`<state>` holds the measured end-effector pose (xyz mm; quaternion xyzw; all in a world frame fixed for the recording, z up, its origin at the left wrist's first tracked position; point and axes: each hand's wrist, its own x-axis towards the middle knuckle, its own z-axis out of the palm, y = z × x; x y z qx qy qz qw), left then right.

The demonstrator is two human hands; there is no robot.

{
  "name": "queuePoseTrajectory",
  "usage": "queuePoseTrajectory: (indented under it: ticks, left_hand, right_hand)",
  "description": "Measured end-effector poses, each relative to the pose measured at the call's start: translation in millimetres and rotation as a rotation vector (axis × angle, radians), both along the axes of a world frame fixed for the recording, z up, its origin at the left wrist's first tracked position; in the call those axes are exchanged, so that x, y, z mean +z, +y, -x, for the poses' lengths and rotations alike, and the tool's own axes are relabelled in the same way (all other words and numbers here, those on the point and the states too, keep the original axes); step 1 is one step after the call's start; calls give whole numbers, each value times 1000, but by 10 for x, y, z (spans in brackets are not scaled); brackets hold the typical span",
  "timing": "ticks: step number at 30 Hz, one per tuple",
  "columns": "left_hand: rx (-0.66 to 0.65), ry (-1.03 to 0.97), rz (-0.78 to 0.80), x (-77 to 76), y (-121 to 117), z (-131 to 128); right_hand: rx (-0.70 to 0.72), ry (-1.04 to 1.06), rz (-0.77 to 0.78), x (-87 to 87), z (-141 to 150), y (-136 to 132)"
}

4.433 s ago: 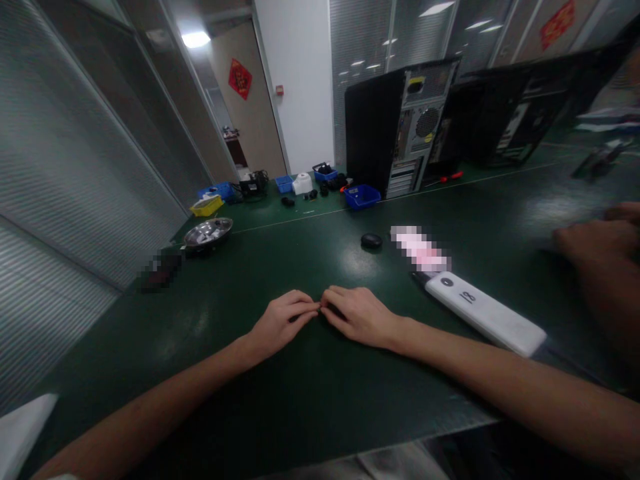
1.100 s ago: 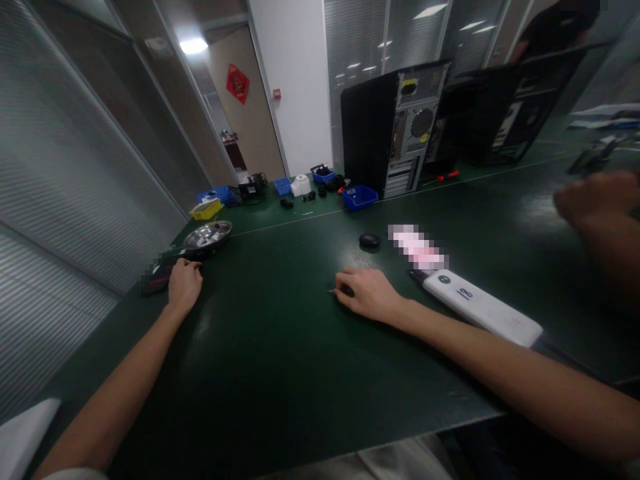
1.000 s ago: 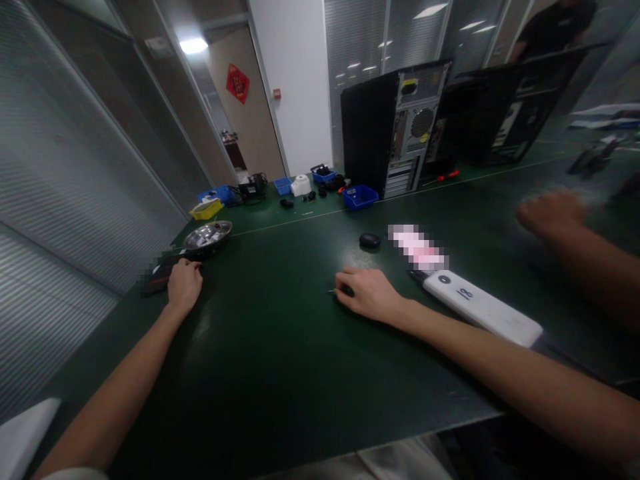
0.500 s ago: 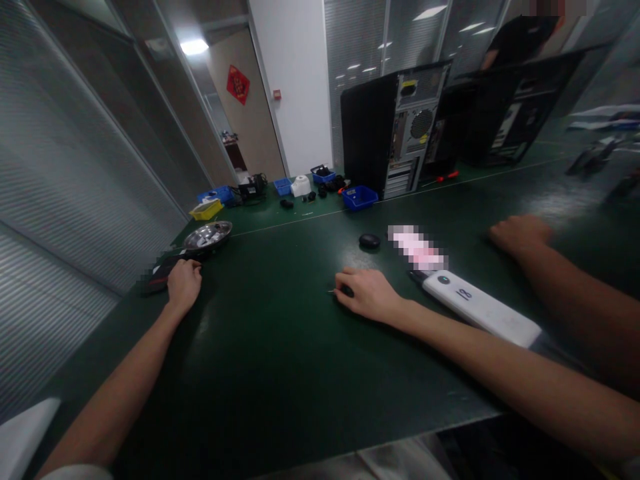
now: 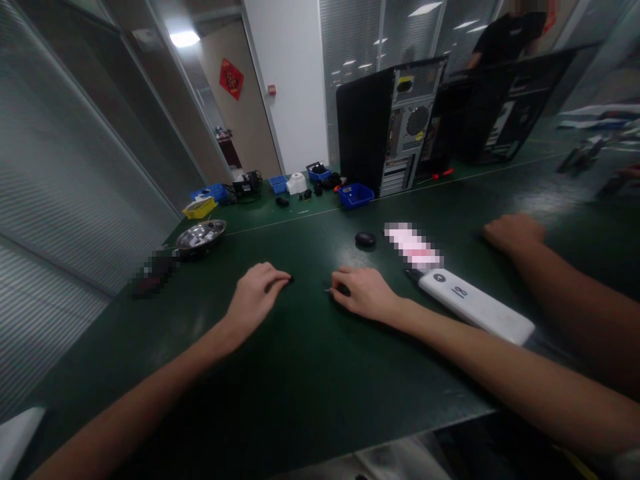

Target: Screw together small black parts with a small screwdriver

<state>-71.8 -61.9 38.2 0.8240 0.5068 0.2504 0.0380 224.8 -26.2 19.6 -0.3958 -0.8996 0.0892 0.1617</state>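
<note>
My left hand (image 5: pixel 255 293) is over the middle of the green table, thumb and forefinger pinched on a tiny dark piece (image 5: pixel 291 280) too small to name. Just to its right, my right hand (image 5: pixel 365 293) rests on the tabletop, fingers curled round a small black tool with a thin metal tip (image 5: pixel 343 289). That tip points left, toward the left fingertips, with a gap between them. Beyond my right hand lies a black rounded object like a computer mouse (image 5: pixel 365 239). A round metal dish (image 5: pixel 203 235) with small pale pieces stands at the left.
Another person's hand (image 5: pixel 515 232) rests on the table at the right. Before it lies a white power bank (image 5: pixel 475 305) marked 18, beside a blurred phone (image 5: pixel 413 244). Blue bins (image 5: pixel 356 195), a yellow tray (image 5: pixel 200 208) and a computer case (image 5: pixel 365 137) line the back.
My left hand has moved right from beside the dish to the middle of the table, now with a tiny dark piece at its fingertips. My right hand has stayed in place.
</note>
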Motion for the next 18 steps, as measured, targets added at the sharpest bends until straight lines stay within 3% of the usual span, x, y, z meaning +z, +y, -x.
queuePoseTrajectory:
  ticks: [2, 4, 8, 18]
  left_hand:
    - [-125, 18, 33, -53, -208, -321]
    - [-194, 10, 58, -144, -330, -474]
    - [-214, -71, 114, -262, -360, -467]
    - [-80, -217, 299, -201, -293, -464]
  right_hand:
    - [-6, -14, -13, -3, 1, -4]
    - [-5, -18, -25, -8, 3, -5]
    - [13, -5, -22, -20, 8, 3]
    - [177, 83, 20, 24, 48, -52]
